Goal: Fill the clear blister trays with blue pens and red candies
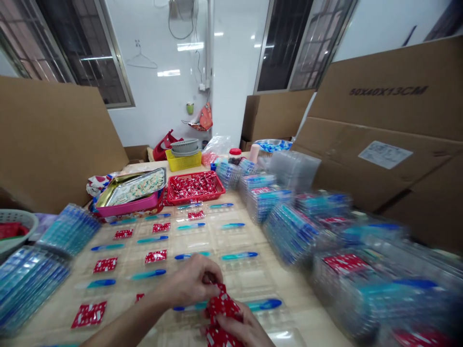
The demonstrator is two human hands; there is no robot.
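My left hand (pixel 193 282) is closed, its fingers pinched at the upper end of the red packets with white marks. In my right hand (pixel 248 330), the thumb presses on these red packets (pixel 222 308); how many there are is hard to tell. Beneath both hands lie clear plastic trays in rows, many with a blue-and-teal pen (pixel 265 304) in them. Toward the left, several trays also hold a flat red packet (pixel 89 314). A pen (pixel 239 256) rests in the tray just beyond my hands.
Stacks of filled trays (pixel 292 231) line the right side, and more tray stacks (pixel 29 284) stand at the left. A red basket (pixel 197 198) of red packets sits at the back beside a pink tray (pixel 126 208). Cardboard boxes (pixel 379 120) wall both sides.
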